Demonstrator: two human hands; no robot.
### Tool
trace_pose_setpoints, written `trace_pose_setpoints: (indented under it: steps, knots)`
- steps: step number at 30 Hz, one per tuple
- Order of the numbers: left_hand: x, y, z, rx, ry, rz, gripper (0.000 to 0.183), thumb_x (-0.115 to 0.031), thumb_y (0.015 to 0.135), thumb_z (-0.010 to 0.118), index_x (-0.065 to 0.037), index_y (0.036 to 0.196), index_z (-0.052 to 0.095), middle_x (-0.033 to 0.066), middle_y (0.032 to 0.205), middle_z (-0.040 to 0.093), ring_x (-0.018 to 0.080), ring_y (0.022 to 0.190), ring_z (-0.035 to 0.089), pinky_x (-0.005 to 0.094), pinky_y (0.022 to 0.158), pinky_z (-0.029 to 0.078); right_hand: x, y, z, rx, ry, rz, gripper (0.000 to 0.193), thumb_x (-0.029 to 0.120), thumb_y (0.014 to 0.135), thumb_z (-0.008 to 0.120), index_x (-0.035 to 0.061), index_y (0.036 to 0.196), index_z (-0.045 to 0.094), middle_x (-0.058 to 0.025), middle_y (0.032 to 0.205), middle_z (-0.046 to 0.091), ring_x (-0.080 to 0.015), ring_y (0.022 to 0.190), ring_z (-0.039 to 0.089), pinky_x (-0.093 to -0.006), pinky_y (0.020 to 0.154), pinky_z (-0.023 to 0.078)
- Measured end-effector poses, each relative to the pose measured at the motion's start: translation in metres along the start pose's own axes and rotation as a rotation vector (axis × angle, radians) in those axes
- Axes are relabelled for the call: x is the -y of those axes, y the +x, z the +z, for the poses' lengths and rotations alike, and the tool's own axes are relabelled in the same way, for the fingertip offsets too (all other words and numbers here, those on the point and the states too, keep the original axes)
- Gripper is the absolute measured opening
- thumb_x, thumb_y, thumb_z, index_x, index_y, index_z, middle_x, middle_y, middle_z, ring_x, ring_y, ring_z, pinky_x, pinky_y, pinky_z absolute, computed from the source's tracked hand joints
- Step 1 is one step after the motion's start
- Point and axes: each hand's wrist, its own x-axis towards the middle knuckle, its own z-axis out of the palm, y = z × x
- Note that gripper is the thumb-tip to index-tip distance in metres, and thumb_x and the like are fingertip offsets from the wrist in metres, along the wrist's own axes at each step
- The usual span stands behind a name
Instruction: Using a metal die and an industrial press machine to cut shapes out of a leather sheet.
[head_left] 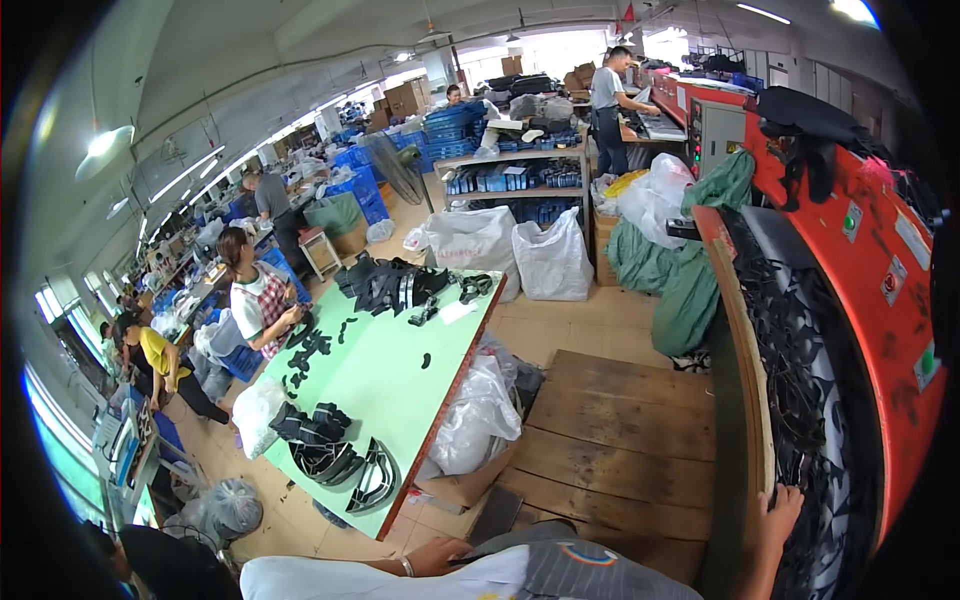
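My right hand rests on the near end of the long wooden edge board of a red machine, its fingers apart and lying over the board. Beside it, black cut-out sheet material with pale gaps lies along the machine's bed. My left hand, with a light band at the wrist, is low in front of me against my grey clothing. Its fingertips are hidden there, so whether it holds anything does not show.
Left of me stands a green-topped table with piles of black pieces. A wooden platform lies between table and machine. Bagged material sits under the table edge. A co-worker in a checked apron stands across the table; other people work farther off.
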Motion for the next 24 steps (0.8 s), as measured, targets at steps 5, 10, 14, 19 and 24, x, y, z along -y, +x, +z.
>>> trace_pose_setpoints:
  steps: [5,10,14,19,24]
  knots:
    - [0.061,0.052,-0.058,0.548,0.082,-0.269,0.041,-0.038,0.087,0.066,-0.01,0.116,0.064,0.0152,0.111,0.066,0.0303,0.108,0.061,0.0411,0.095,0.045,0.045,0.011,-0.025,0.035,-0.022,0.124,0.036,0.029,0.065,0.077,-0.0006,0.08,0.063,-0.019,0.085,0.057,-0.0387,0.085,0.054,-0.0475,0.077,0.044]
    - [0.045,0.25,-0.166,0.909,0.274,-0.137,0.036,-0.035,0.087,0.064,-0.008,0.111,0.066,0.0129,0.106,0.066,0.0277,0.102,0.06,0.0399,0.09,0.045,0.117,0.101,0.005,0.351,-0.121,0.207,0.054,0.052,0.072,0.074,0.0005,0.086,0.066,-0.0176,0.089,0.066,-0.0347,0.089,0.063,-0.0448,0.08,0.05]
    - [-0.004,0.417,-0.231,1.107,0.422,-0.045,0.033,-0.032,0.086,0.063,-0.007,0.107,0.067,0.0111,0.101,0.066,0.0257,0.097,0.06,0.0389,0.087,0.045,0.137,0.132,0.011,0.308,-0.092,0.329,0.052,0.054,0.068,0.074,0.0049,0.085,0.067,-0.0141,0.083,0.064,-0.0313,0.082,0.063,-0.0423,0.073,0.051]
    - [-0.065,0.537,-0.269,1.182,0.474,-0.043,0.029,-0.029,0.086,0.061,-0.006,0.101,0.069,0.0087,0.096,0.066,0.0231,0.091,0.06,0.0377,0.082,0.045,0.139,0.136,0.004,0.349,-0.064,0.524,0.053,0.054,0.068,0.073,0.0056,0.088,0.068,-0.014,0.089,0.063,-0.0305,0.092,0.062,-0.0424,0.076,0.052]
    - [-0.096,0.586,-0.293,1.147,0.422,-0.109,0.026,-0.025,0.085,0.058,-0.004,0.096,0.07,0.0064,0.091,0.066,0.0205,0.085,0.059,0.0364,0.077,0.045,0.149,0.15,0.018,0.332,-0.093,0.626,0.054,0.055,0.066,0.074,0.0057,0.088,0.068,-0.0132,0.09,0.063,-0.0304,0.095,0.061,-0.0426,0.077,0.052]
